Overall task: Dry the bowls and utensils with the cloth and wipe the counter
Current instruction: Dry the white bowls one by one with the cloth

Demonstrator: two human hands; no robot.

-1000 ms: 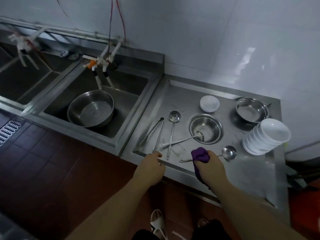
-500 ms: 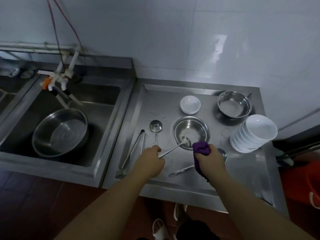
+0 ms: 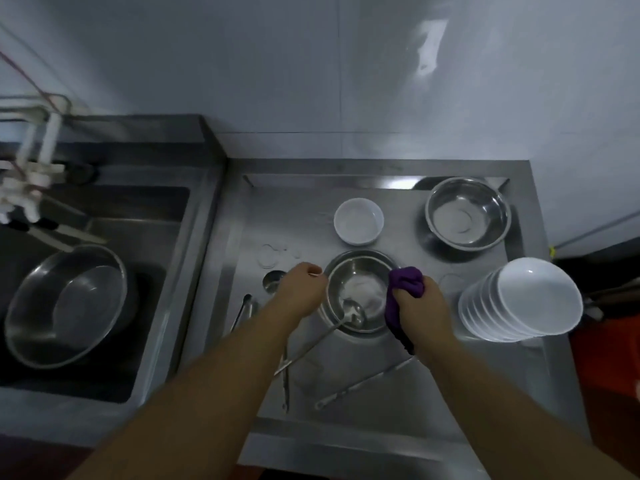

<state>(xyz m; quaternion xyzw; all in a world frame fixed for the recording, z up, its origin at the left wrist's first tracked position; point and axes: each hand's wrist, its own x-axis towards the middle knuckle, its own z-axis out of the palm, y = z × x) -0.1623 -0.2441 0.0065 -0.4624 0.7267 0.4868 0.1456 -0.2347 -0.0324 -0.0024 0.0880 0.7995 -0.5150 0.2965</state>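
our right hand (image 3: 420, 303) clenches the purple cloth (image 3: 403, 289) at the steel bowl (image 3: 360, 271)'s right rim; our left hand (image 3: 301, 289) curls at its left rim, grip unclear. lifting could tip out the ladle (image 3: 353, 311) resting inside, clattering onto the wet counter (image 3: 381, 420).

Ladle (image 3: 353, 311) in steel bowl (image 3: 360, 271) — stacked bowls (image 3: 519, 303) right.
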